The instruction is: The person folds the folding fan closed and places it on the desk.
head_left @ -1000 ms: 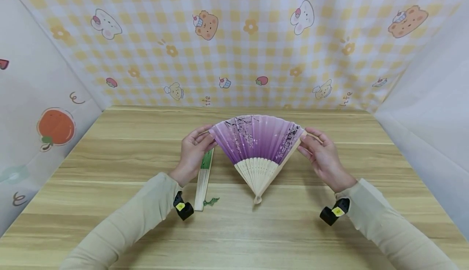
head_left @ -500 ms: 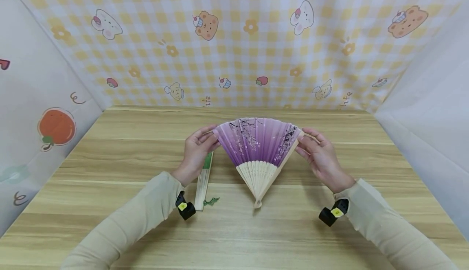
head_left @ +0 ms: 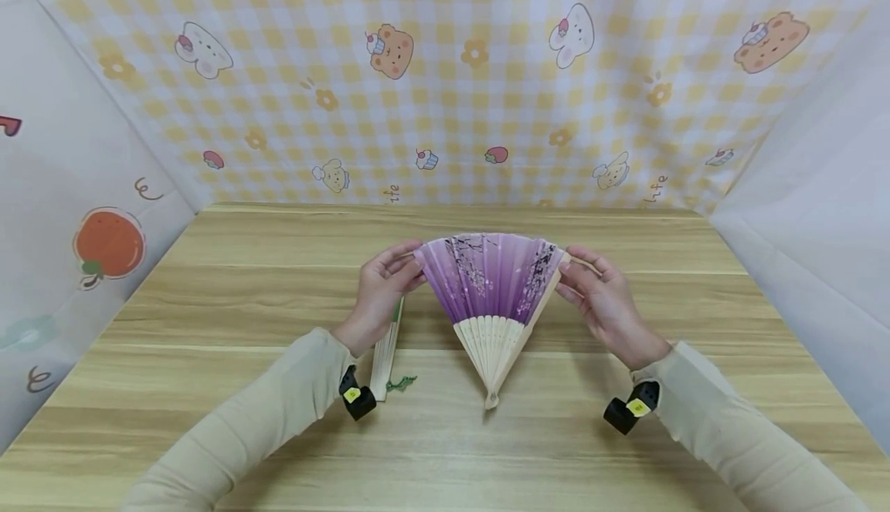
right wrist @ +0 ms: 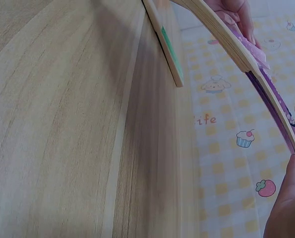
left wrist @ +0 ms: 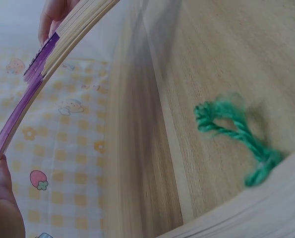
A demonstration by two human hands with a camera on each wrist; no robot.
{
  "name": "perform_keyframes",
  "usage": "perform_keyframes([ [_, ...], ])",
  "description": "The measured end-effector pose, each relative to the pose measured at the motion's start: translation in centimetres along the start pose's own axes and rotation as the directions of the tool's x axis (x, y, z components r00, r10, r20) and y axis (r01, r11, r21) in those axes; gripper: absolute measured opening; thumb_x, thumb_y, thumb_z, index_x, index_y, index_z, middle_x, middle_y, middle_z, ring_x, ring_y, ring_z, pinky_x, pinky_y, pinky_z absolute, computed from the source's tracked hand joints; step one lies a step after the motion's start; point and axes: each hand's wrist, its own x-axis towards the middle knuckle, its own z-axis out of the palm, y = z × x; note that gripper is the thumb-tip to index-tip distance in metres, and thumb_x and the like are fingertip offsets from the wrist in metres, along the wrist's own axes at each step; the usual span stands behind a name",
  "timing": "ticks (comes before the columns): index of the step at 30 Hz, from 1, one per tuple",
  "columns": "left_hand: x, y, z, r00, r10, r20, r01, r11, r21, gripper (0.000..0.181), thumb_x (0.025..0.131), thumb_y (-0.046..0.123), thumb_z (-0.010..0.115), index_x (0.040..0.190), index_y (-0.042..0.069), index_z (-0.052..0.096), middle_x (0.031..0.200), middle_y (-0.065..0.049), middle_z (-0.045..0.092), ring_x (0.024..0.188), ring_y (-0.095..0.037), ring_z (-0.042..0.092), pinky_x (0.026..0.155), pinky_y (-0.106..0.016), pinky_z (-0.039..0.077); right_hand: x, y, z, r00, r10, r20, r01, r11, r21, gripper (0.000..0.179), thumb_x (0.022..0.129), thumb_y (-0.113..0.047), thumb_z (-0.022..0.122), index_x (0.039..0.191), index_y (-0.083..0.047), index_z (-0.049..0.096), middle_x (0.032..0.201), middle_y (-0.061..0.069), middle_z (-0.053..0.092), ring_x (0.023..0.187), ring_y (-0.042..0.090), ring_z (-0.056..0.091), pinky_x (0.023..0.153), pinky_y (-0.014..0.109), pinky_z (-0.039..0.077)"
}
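A purple folding fan with printed blossom branches and pale wooden ribs is spread part way, its pivot end toward the person. My left hand pinches the upper left corner between thumb and fingers. On the other side, my right hand pinches the upper right corner by the outer rib. In the left wrist view the fan appears edge-on, bowed along its length. Beneath my left wrist lies a second, folded green fan, partly hidden by the hand. From its end hangs a green cord.
Everything is over a wood-grain table. A yellow checked cloth with cartoon prints hangs behind its back edge. White sheets stand along both sides. Each wrist carries a small black camera.
Both hands have moved closer together, the left one shifting farther. The purple fan has narrowed and come slightly toward the person. The green fan has stayed put.
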Motion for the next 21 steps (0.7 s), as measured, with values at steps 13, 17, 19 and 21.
perform_keyframes([
  [13,-0.1,-0.47,0.6,0.999,0.0,0.035,-0.001,1.0,0.029,0.032,0.083,-0.005,0.055,0.115,-0.006,0.051,0.09,-0.003,0.062,0.079,-0.011,0.061,0.078,-0.027,0.05,-0.2,0.28,0.39,0.999,0.024,0.035,-0.022,0.999,-0.047,0.024,0.087,0.003,0.052,0.108,-0.006,0.047,0.085,0.002,0.061,0.074,0.011,0.06,0.07,0.02,0.052],
  [17,-0.15,-0.58,0.75,0.999,0.005,0.046,-0.007,0.999,0.043,0.032,0.083,-0.005,0.054,0.115,-0.006,0.051,0.091,-0.004,0.062,0.079,-0.011,0.061,0.079,-0.028,0.05,-0.21,0.39,0.38,0.999,0.029,0.033,-0.027,0.998,-0.048,0.023,0.087,0.003,0.051,0.107,-0.007,0.049,0.084,0.002,0.061,0.074,0.011,0.06,0.069,0.02,0.052],
  [19,-0.17,-0.63,0.83,0.998,0.009,0.055,-0.011,0.999,0.053,0.032,0.084,-0.005,0.054,0.115,-0.006,0.051,0.091,-0.004,0.061,0.079,-0.011,0.061,0.078,-0.028,0.05,-0.24,0.44,0.39,0.999,0.031,0.031,-0.03,0.998,-0.055,0.022,0.087,0.002,0.052,0.106,-0.008,0.05,0.085,0.002,0.061,0.074,0.011,0.06,0.07,0.02,0.052],
  [21,-0.21,-0.69,0.91,0.998,0.009,0.065,-0.013,0.998,0.062,0.032,0.084,-0.005,0.054,0.115,-0.006,0.051,0.092,-0.005,0.061,0.079,-0.011,0.061,0.078,-0.028,0.05,-0.28,0.5,0.44,0.999,0.035,0.03,-0.033,0.997,-0.066,0.022,0.086,0.001,0.052,0.106,-0.009,0.051,0.085,0.002,0.061,0.075,0.011,0.06,0.07,0.02,0.052],
])
